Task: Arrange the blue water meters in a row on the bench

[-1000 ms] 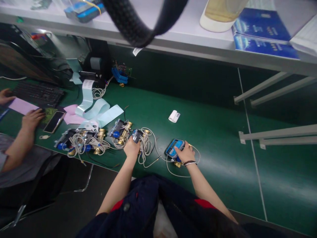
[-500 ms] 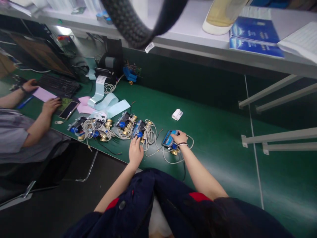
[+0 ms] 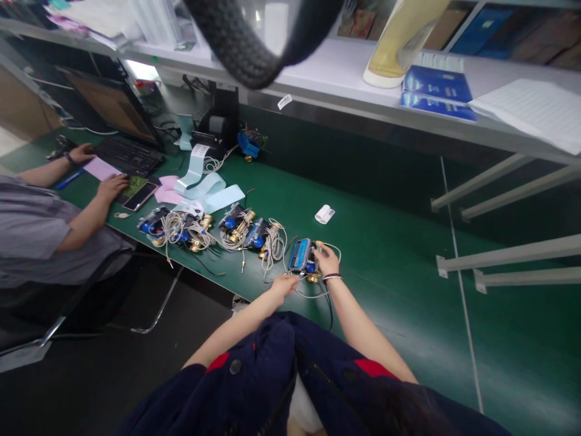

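**Blue-faced meter unit at the bench edge**

The meter unit (image 3: 300,255) has a blue display face in a grey housing, brass fittings at its base and a thin grey cable looped around it. It lies on the green bench mat (image 3: 385,242), near the front edge. The right hand (image 3: 327,261) touches its right side; whether the fingers grip the unit cannot be told. The left hand (image 3: 284,283) rests just beside it at the cable, fingers loosely curled. Similar units with coiled cables (image 3: 213,227) lie in a row to the left. A white roll (image 3: 324,214) lies beyond, apart.
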A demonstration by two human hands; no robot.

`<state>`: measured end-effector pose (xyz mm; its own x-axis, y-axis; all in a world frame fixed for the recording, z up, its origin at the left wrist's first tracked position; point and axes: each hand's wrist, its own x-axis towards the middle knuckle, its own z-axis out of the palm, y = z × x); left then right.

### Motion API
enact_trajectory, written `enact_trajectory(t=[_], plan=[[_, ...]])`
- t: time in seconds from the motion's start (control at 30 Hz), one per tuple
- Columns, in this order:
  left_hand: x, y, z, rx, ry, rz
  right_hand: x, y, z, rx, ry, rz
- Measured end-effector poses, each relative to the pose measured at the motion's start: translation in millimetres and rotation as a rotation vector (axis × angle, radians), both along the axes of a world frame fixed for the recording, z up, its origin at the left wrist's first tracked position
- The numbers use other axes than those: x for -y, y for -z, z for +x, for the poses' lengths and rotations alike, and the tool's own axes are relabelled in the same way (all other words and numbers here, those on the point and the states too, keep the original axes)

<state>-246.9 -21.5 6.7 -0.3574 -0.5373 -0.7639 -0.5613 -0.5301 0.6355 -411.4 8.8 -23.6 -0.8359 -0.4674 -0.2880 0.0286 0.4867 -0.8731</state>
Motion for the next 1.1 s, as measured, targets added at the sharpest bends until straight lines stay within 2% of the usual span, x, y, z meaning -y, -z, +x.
enact_trajectory(t=[0.13,0.3,0.57,0.7,0.8,0.87,1.0,1.1], plan=[[-5.5,-0.9,-12.5,-0.025,-0.120,0.102,-25.0,5.0,0.2,0.039,0.175,-0.047],[-7.0,0.4,-18.2,-0.027,-0.208,0.138,-43.8,12.9,-3.4,0.102,0.266,-0.098],[-3.5,-7.3,-20.6,-0.036,-0.229,0.141,-37.9,8.9,-2.3,0.116,0.236,-0.111],[-2.6,-20.4,-11.4,-0.069,-0.186,0.130,-44.5,2.0,3.1,0.035,0.164,-0.073],[-1.5,-41.7,2.1,-0.115,-0.133,0.104,-53.9,-12.0,16.5,-0.063,0.054,-0.038],[-0.5,-59.9,11.5,-0.154,-0.103,0.061,-56.3,-24.3,30.3,-0.115,-0.083,-0.020],[-0.7,-91.0,23.5,-0.220,-0.055,-0.074,-44.5,-50.9,60.6,-0.161,-0.503,-0.006],[-4.4,-101.2,27.4,-0.247,0.046,-0.211,-29.5,-72.8,77.5,-0.194,-0.775,0.003]])
